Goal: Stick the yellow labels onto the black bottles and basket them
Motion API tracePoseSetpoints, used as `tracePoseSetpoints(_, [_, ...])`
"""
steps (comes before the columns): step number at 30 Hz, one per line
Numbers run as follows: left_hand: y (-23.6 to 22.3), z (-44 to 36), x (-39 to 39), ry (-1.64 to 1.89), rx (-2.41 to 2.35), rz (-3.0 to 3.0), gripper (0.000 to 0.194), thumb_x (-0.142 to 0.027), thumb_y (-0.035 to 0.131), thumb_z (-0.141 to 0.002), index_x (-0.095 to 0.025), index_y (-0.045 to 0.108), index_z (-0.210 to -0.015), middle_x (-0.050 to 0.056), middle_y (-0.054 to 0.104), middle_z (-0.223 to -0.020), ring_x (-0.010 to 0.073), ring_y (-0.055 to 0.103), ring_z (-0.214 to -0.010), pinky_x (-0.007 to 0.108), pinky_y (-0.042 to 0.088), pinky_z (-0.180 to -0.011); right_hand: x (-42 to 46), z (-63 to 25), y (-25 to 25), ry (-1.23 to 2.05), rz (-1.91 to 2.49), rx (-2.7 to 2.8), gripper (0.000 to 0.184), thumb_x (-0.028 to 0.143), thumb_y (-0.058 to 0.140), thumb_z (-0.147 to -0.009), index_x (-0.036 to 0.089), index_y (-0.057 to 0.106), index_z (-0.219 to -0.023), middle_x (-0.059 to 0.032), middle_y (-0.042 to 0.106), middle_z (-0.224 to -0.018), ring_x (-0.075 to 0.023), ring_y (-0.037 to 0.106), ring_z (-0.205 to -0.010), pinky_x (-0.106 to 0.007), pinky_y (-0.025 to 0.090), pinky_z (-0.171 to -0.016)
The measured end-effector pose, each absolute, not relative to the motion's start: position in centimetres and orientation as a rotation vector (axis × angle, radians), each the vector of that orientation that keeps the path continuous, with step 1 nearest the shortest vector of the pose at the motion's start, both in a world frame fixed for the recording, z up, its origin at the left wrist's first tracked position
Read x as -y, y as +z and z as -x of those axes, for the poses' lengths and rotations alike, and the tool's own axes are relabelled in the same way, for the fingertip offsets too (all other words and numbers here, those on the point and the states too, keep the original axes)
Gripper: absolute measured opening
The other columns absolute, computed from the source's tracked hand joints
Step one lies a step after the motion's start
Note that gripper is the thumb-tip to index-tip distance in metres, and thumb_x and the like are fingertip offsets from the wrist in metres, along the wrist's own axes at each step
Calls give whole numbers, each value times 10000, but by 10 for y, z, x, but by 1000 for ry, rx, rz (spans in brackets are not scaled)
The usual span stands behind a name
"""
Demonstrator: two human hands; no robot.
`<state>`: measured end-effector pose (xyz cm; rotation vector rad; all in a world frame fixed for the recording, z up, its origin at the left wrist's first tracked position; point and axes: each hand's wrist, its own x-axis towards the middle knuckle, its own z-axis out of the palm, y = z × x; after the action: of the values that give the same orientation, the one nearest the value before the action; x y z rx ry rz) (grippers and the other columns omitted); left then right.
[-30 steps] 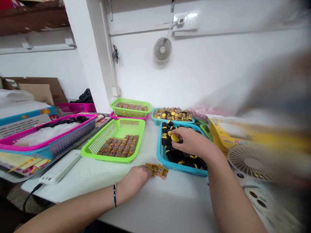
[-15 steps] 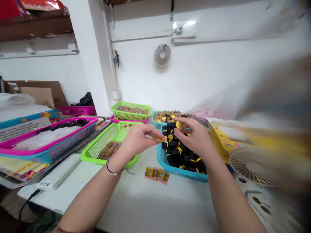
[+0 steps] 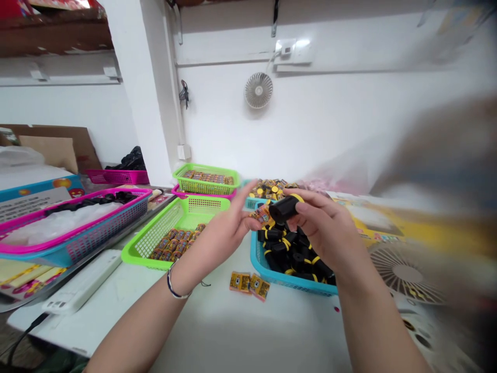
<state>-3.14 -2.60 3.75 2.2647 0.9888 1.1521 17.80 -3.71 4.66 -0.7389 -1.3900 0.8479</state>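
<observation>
Just a black canister [image 3: 283, 210], right hand [image 3: 330, 233]

Hands: two, the left hand [image 3: 219, 235] and the right hand [image 3: 330, 233]. Packets [image 3: 239, 282]: three, two on the table, one at the left hand. Cylinders [image 3: 283, 209]: one in the right hand; those in the basket are uncounted. Baskets: green [image 3: 134, 254], two; blue [image 3: 272, 277], three; pink [image 3: 116, 177], three. Wall fan [image 3: 258, 90]: one. Bracelet [image 3: 173, 287]: one.

Black yellow-capped cylinder [image 3: 281, 210] held tilted beside a small yellow packet [image 3: 262, 215]
</observation>
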Motion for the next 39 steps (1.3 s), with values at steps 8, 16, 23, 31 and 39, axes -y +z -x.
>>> tracePoseSetpoints(8, [35, 34, 22, 1170, -992, -2391, 606, -189, 448, -948, -350, 275, -1506, -36, 709, -800, 161, 676, -771, 278, 485, -753, 40, -175, 53, 1010, 685, 1276, 214, 307, 730, -774, 212, 769, -961, 11, 643, -694, -76, 539, -565, -196, 459, -518])
tracePoseSetpoints(16, [32, 31, 17, 1300, -815, -2196, 485, -336, 575, -934, -272, 463, -1402, 27, 762, -909, 206, 720, -906, 348, 540, -856, 38, -175, 47, 829, 818, 1481, 267, 314, 753, -800, 243, 722, -1056, 37, 625, -671, -75, 561, -614, -197, 485, -600])
tracePoseSetpoints(23, [25, 25, 15, 1518, -597, -1994, 732, -277, 808, -744, -295, 444, -1378, 25, 748, -966, 181, 714, -981, 277, 576, -868, 40, -164, 45, 861, 782, 1637, 321, 318, 775, -776, 242, 684, -1075, -13, 699, -805, -133, 646, -722, -256, 536, -639])
tracePoseSetpoints(31, [22, 20, 21, 1626, -735, -2087, 678, -272, 801, -750, -317, 472, -1340, 22, 735, -1025, 206, 707, -1038, 311, 573, -907, 34, -164, 36, 629, 801, 1661, 401, 326, 820, -725, 255, 703, -1102, -28, 671, -905, -149, 633, -777, -288, 565, -675])
tracePoseSetpoints(39, [35, 23, 24, 1539, -698, -1636, 891, -293, 874, -646, -252, 368, -1378, 13, 709, -846, 221, 728, -879, 308, 584, -747, 30, -156, 31, 533, 553, 1727, 335, 369, 708, -847, 289, 630, -1163, -83, 644, -1270, -232, 639, -1146, -375, 602, -868])
